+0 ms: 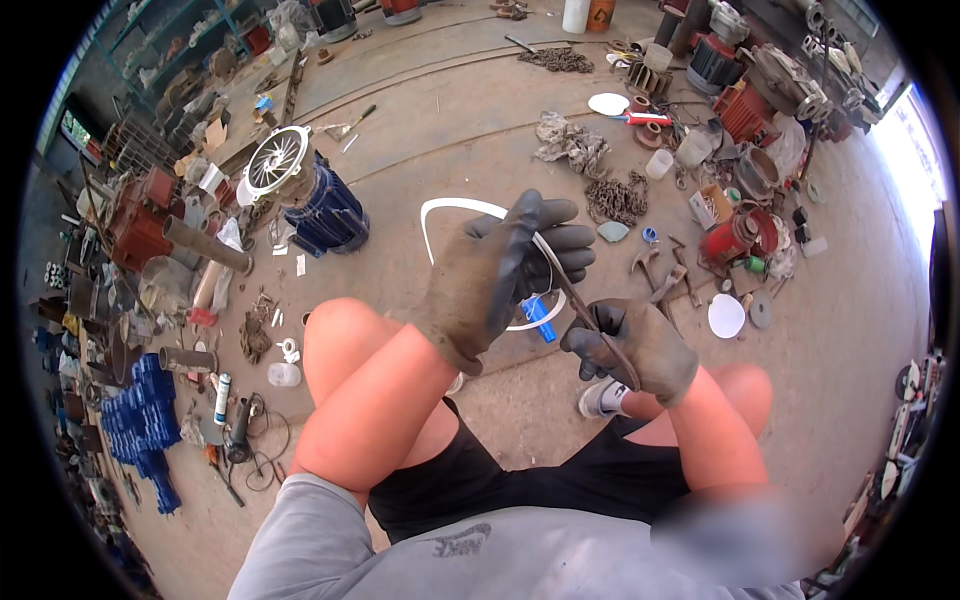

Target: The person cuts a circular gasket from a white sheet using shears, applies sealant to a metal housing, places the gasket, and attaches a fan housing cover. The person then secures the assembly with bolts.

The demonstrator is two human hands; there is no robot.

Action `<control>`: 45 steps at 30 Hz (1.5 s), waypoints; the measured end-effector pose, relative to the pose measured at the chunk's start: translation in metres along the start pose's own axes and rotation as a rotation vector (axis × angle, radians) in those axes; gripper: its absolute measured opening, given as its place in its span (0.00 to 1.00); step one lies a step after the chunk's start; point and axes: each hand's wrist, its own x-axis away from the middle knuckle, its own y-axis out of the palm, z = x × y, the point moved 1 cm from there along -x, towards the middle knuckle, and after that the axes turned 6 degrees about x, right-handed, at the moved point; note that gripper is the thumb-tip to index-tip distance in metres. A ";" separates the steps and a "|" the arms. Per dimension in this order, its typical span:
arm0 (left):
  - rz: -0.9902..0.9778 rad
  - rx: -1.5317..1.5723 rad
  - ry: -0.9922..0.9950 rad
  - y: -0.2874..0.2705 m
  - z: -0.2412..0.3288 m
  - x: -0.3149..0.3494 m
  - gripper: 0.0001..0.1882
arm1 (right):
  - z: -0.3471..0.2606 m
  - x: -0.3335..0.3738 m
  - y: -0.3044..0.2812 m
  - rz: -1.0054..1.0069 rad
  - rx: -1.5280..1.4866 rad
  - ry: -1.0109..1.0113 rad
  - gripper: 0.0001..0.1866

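My left hand [500, 270], in a dark-coated work glove, is raised in front of my knees and closed around a thin white ring [450, 204]. The ring loops out to the left of the glove and comes back below it. Also gloved, my right hand [635, 345] sits lower and to the right, with its fingers closed on a narrow dark strip [578, 296]. The strip slants up toward the ring's edge near my left fingers; whether they touch I cannot tell. Behind the ring shows a small blue object [538, 318], its kind unclear.
A blue finned motor [325, 210] with a white fan stands ahead left. Hammers [650, 270], chains [617, 200] and a red motor part [730, 240] lie to the right. At left are blue castings [145, 420], an angle grinder [240, 432] and a sealant tube [222, 398].
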 end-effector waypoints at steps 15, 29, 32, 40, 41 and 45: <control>0.093 0.089 0.090 0.003 0.003 -0.003 0.37 | 0.001 0.001 -0.002 0.014 -0.018 0.004 0.23; 0.012 -0.002 0.014 0.004 0.001 0.000 0.34 | -0.002 0.001 -0.004 -0.002 0.045 0.011 0.25; 0.005 -0.013 0.018 0.004 0.004 0.002 0.33 | -0.008 0.005 -0.008 -0.025 0.158 0.011 0.24; -0.009 -0.035 0.005 0.004 -0.001 0.002 0.33 | -0.002 0.002 -0.005 0.006 0.061 -0.001 0.24; -0.020 -0.026 0.003 0.002 -0.001 0.001 0.33 | -0.004 0.003 -0.005 0.001 0.069 0.015 0.24; -0.017 -0.106 -0.023 0.001 0.008 0.003 0.34 | -0.007 0.005 -0.005 -0.008 0.063 0.034 0.24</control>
